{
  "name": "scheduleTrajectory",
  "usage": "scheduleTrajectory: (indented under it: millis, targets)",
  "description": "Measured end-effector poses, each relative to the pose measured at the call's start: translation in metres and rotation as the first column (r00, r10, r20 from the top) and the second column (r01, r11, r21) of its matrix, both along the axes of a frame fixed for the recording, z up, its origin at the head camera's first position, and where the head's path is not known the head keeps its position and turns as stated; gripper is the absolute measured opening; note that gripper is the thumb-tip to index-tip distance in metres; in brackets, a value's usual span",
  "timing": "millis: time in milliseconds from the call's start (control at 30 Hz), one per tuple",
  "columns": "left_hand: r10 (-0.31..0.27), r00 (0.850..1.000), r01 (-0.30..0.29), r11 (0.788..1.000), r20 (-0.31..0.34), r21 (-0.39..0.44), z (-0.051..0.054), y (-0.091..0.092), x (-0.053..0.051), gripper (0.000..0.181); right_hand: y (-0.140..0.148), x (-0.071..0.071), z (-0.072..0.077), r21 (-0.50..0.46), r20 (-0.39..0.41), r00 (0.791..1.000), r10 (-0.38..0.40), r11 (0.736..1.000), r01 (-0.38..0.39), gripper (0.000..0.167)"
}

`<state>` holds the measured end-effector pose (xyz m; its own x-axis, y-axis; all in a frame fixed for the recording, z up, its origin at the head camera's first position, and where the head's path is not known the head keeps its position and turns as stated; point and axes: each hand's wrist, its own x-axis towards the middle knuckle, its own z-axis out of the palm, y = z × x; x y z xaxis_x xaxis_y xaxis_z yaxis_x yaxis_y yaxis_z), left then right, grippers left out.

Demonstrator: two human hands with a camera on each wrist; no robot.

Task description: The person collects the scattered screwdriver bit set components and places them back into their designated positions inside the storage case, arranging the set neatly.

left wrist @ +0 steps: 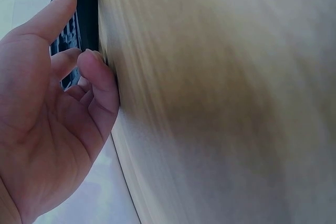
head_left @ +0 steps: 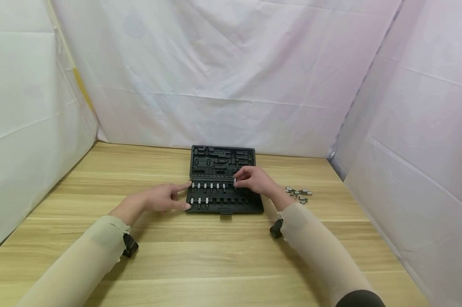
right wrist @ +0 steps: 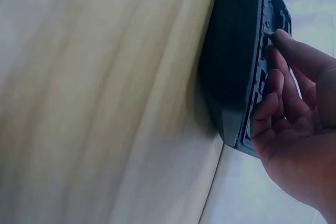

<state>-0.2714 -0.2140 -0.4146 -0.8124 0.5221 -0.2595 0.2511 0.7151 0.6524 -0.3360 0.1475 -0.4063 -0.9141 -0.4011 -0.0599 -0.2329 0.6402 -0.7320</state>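
Note:
A black plastic tool case lies unfolded on the table, its lid half toward the back. Silver-and-black bit sockets stand in the left part of its two rows of slots. My right hand pinches another small bit socket between thumb and index finger, over the right part of the back row; whether it touches its slot cannot be told. At the case's left edge, my left hand rests with thumb and index finger spread apart. Its thumb lies straight against the case.
Several loose bit sockets lie scattered on the wooden table, right of the case and near my right forearm. White sheeting hangs behind the table and along both sides.

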Motion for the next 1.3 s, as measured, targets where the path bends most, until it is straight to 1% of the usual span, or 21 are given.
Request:
scheduleTrajectory:
  millis: [167, 300, 500, 667, 800, 1000, 1100, 1167, 1300]
  targets:
    - [0.003, 1.000, -0.003, 1.000, 0.001, -0.001, 0.000, 0.000, 0.000, 0.095, -0.008, -0.002, -0.002, 0.009, -0.001, 1.000, 0.009, 1.000, -0.009, 0.020]
    - [-0.010, 1.000, 0.010, 1.000, -0.004, 0.005, 0.000, 0.000, 0.000, 0.095, -0.013, -0.005, -0.004, 0.038, -0.001, 1.000, -0.002, 0.999, 0.002, 0.017]
    - [-0.006, 1.000, 0.006, 1.000, -0.004, 0.003, -0.002, 0.000, -0.001, 0.095, -0.013, -0.006, -0.006, 0.073, 0.013, 1.000, -0.020, 0.997, 0.019, 0.019]
    - [0.005, 1.000, -0.005, 1.000, -0.002, 0.002, -0.001, 0.000, 0.000, 0.095, -0.013, -0.007, -0.007, 0.106, 0.017, 1.000, -0.005, 0.994, 0.003, 0.020]
    - [0.003, 1.000, -0.003, 1.000, 0.000, 0.008, 0.000, 0.000, 0.001, 0.095, -0.013, -0.008, -0.006, 0.130, 0.023, 1.000, 0.010, 0.991, -0.013, 0.021]
    - [-0.006, 1.000, 0.006, 1.000, -0.009, -0.002, 0.000, 0.000, 0.000, 0.095, -0.011, -0.008, -0.006, 0.150, 0.031, 0.999, 0.022, 0.988, -0.027, 0.022]
    - [-0.005, 1.000, 0.005, 1.000, -0.010, -0.006, -0.001, 0.000, -0.001, 0.095, -0.010, -0.009, -0.008, 0.136, 0.033, 0.999, 0.024, 0.990, -0.028, 0.022]
    - [0.004, 1.000, -0.004, 1.000, -0.004, -0.010, -0.001, 0.000, -0.001, 0.095, -0.009, -0.009, -0.008, 0.111, 0.037, 0.999, 0.021, 0.993, -0.025, 0.022]
    - [-0.001, 1.000, 0.001, 1.000, -0.008, -0.005, -0.001, 0.000, 0.000, 0.095, -0.009, -0.008, -0.008, 0.060, 0.047, 0.999, 0.021, 0.998, -0.023, 0.018]
